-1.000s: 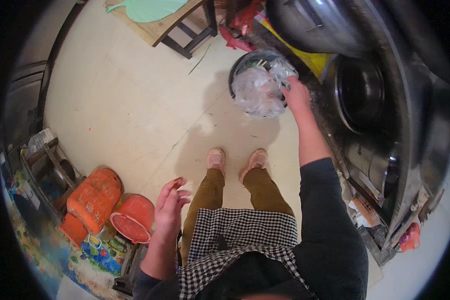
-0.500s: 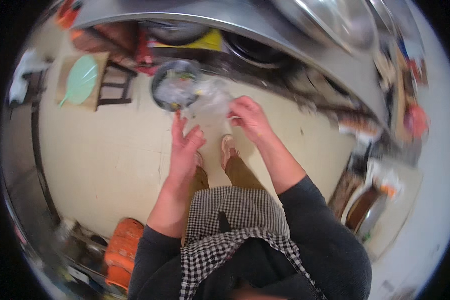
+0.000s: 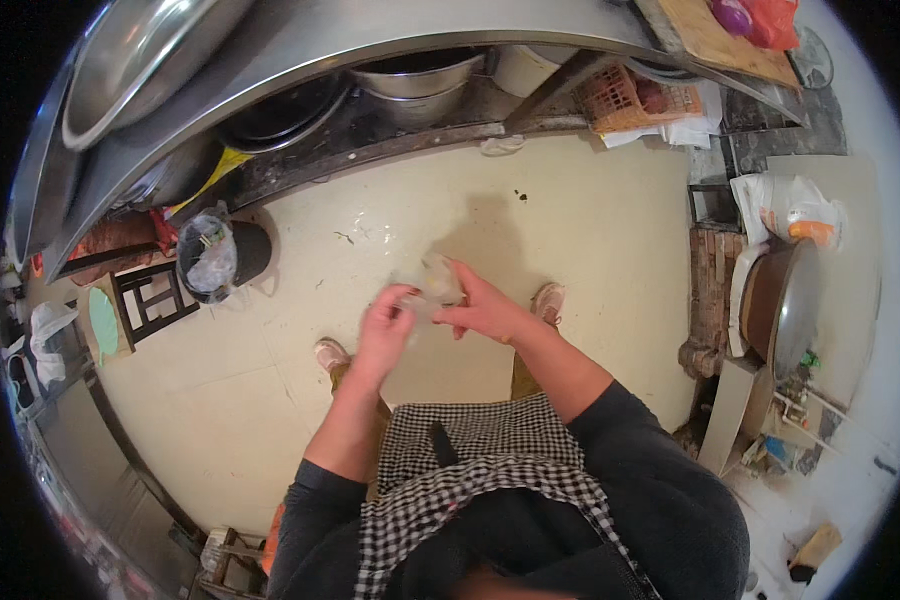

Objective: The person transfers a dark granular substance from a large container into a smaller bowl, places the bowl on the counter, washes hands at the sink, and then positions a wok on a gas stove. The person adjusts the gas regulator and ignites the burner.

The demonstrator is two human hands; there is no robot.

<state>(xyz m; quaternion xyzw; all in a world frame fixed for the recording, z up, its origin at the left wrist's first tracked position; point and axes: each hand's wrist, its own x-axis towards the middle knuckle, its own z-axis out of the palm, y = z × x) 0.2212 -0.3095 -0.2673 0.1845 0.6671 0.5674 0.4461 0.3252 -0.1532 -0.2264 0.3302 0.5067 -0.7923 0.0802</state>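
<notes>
Out in front of my apron, over the floor, both hands meet at a crumpled clear plastic bag [image 3: 440,277]. My left hand [image 3: 382,325] is closed, pinching the bag's near left side between thumb and fingers. My right hand [image 3: 485,308] has its fingers curled round the bunched part, which shows pale between thumb and forefinger. The film is thin and partly blurred; I cannot make out anything inside it.
At the left stands a dark bin [image 3: 253,250] with plastic waste, beside a small dark stool [image 3: 155,300] and a green leaf-shaped fan [image 3: 103,325]. A metal counter [image 3: 390,40] runs across the far side, with bowls [image 3: 420,92] beneath. An orange basket [image 3: 635,100] sits far right.
My view has swung right, so the bin now lies further left. My hands have come together; the left, earlier apart with fingers spread, now pinches the bag, which is bunched up smaller.
</notes>
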